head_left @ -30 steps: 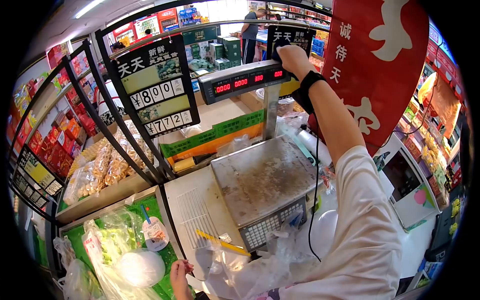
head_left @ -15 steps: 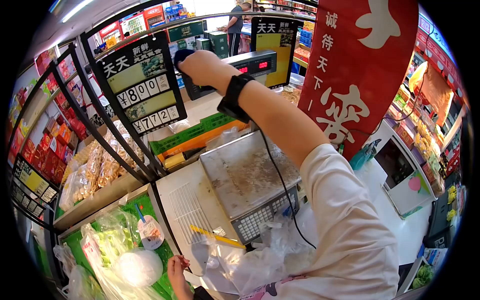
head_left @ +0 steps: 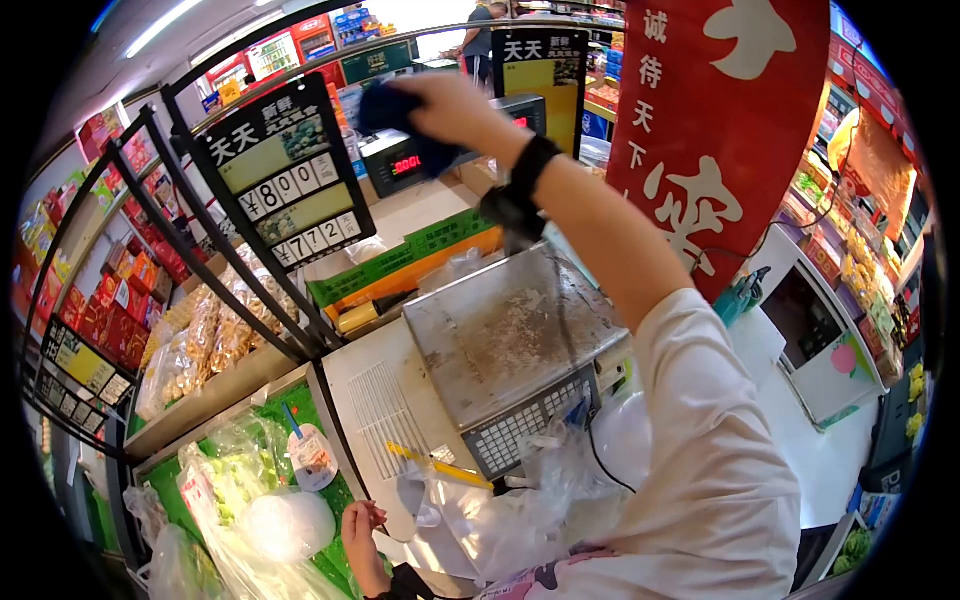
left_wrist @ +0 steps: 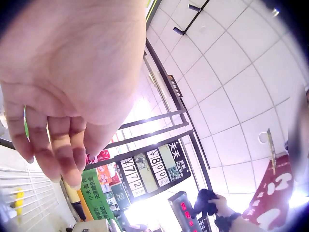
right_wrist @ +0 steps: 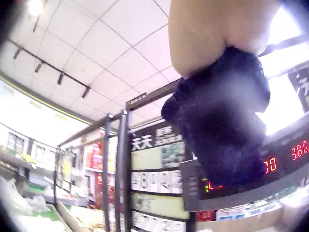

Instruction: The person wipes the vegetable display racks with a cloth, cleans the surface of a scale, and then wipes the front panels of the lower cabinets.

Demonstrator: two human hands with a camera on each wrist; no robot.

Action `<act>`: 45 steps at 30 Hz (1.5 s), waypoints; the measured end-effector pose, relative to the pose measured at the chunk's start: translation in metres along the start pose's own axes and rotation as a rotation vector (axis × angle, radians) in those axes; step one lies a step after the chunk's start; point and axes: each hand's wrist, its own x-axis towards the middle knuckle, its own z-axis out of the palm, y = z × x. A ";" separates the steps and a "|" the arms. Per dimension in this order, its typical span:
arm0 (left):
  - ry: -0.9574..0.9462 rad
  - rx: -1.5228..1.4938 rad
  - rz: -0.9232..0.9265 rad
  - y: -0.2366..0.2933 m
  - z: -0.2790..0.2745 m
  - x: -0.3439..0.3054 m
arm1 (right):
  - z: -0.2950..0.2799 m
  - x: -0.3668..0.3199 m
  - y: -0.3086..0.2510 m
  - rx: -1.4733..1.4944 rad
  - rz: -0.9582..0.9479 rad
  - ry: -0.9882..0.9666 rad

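Observation:
My right hand grips a bunched dark blue cloth at the left part of the scale's raised display. In the right wrist view the cloth hangs from the hand and covers some of the red digits. Below stands the weighing scale, its flat metal platform stained and bare, with a keypad on the front. Low in the head view, my left hand hangs with loosely bent fingers and holds nothing, beside the green-lined produce tray. Its palm and fingers fill the upper left wrist view.
Black price signs hang on the rail left of the display. A red banner stands at the right. Crumpled clear plastic bags and a yellow stick lie before the scale. Bagged greens lie in the tray.
My right hand has moved left with the cloth from the display's right end to its left part, then lifted slightly. My left hand has hardly moved.

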 end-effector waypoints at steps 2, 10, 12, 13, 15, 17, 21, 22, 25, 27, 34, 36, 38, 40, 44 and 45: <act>0.023 0.018 -0.003 -0.002 -0.007 -0.003 | -0.015 0.004 0.050 -0.103 0.048 0.123; 0.129 -0.077 -0.030 -0.017 -0.032 -0.010 | -0.011 -0.015 0.135 -0.247 0.131 -0.193; 0.144 -0.076 -0.030 -0.019 -0.034 -0.009 | -0.009 -0.009 0.124 -0.239 0.113 -0.232; 0.155 -0.076 -0.033 -0.018 -0.034 -0.010 | -0.008 -0.002 0.116 -0.244 0.096 -0.275; 0.160 -0.077 -0.041 -0.016 -0.032 -0.010 | -0.002 0.011 0.095 -0.231 0.048 -0.318; 0.148 -0.080 -0.051 -0.016 -0.030 -0.010 | 0.018 0.023 0.070 -0.136 0.024 -0.376; 0.157 -0.072 -0.084 -0.006 -0.014 -0.013 | 0.064 0.032 0.003 -0.108 -0.016 -0.293; 0.165 -0.089 -0.082 -0.003 -0.009 -0.015 | 0.076 0.037 -0.006 -0.076 -0.028 -0.305; 0.163 -0.112 -0.074 -0.006 -0.007 -0.012 | 0.075 0.034 -0.032 -0.053 -0.044 -0.347; 0.158 -0.098 -0.071 -0.006 -0.007 -0.010 | 0.071 0.031 -0.027 -0.047 -0.035 -0.326; 0.127 -0.028 -0.051 -0.003 -0.006 -0.007 | 0.011 0.010 0.090 -0.138 0.070 -0.192; 0.136 -0.021 -0.052 -0.003 -0.004 -0.006 | -0.012 0.000 0.134 -0.306 0.156 -0.201; 0.161 -0.015 -0.069 -0.006 -0.003 -0.006 | -0.027 -0.009 0.170 -0.419 0.200 -0.167; 0.143 -0.006 -0.064 -0.009 -0.003 -0.004 | -0.038 -0.009 0.188 -0.520 0.323 -0.216; 0.150 -0.017 -0.069 0.002 0.008 -0.009 | -0.049 -0.006 0.216 -0.522 0.481 -0.294; 0.148 -0.028 -0.069 0.001 0.007 -0.009 | -0.053 -0.011 0.212 -0.434 0.533 -0.266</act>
